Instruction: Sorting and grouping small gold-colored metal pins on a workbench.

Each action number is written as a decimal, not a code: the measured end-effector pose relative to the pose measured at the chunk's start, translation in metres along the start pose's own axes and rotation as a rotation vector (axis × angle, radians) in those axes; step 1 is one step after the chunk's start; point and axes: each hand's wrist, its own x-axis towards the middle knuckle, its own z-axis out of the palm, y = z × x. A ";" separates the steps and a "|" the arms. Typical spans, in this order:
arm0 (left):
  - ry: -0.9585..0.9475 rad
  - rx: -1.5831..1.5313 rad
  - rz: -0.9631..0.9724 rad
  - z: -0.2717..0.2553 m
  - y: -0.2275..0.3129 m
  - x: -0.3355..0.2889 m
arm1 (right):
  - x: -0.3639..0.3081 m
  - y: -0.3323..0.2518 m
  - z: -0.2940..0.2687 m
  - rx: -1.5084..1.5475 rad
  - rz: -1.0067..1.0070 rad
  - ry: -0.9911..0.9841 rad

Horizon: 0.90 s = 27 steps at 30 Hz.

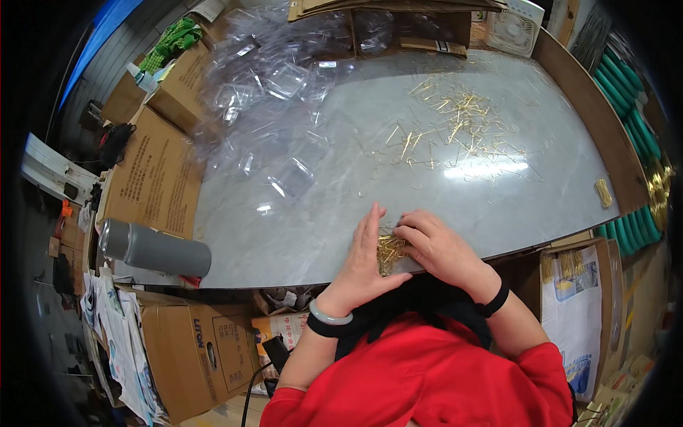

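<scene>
At the near edge of the grey marble-look table, my left hand and my right hand press together around a small bundle of thin gold hooks. My left hand stands on edge with fingers straight against the bundle's left side. My right hand curls over the bundle from the right, fingertips pinching its top. A loose heap of the same gold hooks is spread across the far middle of the table.
A pile of clear plastic packets covers the table's far left. A grey cylinder flask lies on cardboard boxes at left. A white fan stands at the back. Green spools line the right side.
</scene>
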 end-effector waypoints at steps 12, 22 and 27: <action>-0.181 0.240 -0.039 -0.028 0.008 0.002 | -0.006 0.000 -0.003 -0.007 -0.095 0.008; 0.082 0.327 -0.112 -0.006 0.010 -0.002 | -0.004 0.003 0.006 -0.054 -0.047 0.116; 0.176 0.270 -0.123 0.000 0.013 0.002 | -0.004 0.004 0.008 -0.062 0.031 0.119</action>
